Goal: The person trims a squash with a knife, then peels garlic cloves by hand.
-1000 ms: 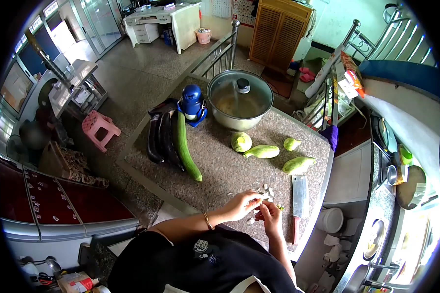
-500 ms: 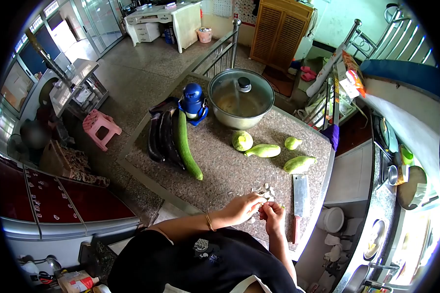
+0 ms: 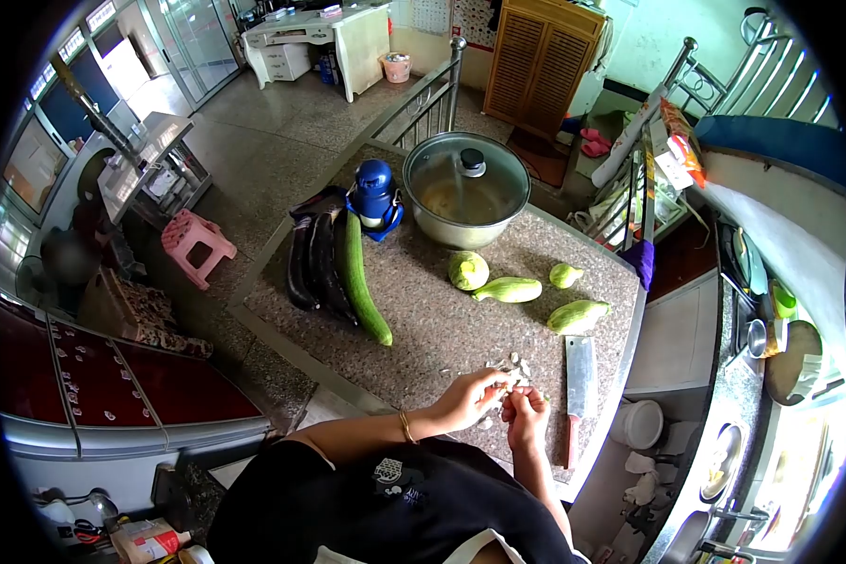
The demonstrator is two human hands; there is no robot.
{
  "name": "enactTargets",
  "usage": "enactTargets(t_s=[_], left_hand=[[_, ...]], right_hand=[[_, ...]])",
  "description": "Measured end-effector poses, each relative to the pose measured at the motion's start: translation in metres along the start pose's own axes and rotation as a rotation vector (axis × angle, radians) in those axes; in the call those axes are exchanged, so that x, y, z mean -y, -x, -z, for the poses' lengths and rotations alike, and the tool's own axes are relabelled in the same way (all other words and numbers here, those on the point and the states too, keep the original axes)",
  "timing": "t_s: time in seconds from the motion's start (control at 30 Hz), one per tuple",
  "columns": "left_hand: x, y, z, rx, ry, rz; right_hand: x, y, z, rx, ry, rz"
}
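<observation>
My left hand and my right hand meet at the fingertips near the table's front edge. Both are closed in a pinch around something small and pale, too small to name. Pale scraps lie on the table just beyond them. To the right rests a cleaver with a reddish handle. Farther back are a round green squash, a longer squash, a small one and another long one.
On the stone-topped table stand a lidded pot and a blue bottle. Dark eggplants and a long green gourd lie at the left. A pink stool is on the floor.
Both hands stay close together, with small shifts of the fingers. The green bit that stuck out by my right hand is less visible. The view has shifted slightly.
</observation>
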State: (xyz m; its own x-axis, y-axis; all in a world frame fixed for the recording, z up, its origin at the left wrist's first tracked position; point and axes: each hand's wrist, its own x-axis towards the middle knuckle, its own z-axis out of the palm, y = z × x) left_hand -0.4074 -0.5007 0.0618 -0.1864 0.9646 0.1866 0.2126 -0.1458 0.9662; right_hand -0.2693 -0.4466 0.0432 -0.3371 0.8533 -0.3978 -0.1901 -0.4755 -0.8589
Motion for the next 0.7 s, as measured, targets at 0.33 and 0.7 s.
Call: enactTargets(t_s=[0.33, 0.7], left_hand=[[-0.001, -0.005, 0.009, 0.013, 0.048, 0.018], [-0.017, -0.007, 0.018, 0.122, 0.606, 0.439]], right_hand=[[0.021, 0.008, -0.001, 0.113, 0.261, 0.037], [0.030, 0.021, -0.009, 0.121, 0.135, 0.112]])
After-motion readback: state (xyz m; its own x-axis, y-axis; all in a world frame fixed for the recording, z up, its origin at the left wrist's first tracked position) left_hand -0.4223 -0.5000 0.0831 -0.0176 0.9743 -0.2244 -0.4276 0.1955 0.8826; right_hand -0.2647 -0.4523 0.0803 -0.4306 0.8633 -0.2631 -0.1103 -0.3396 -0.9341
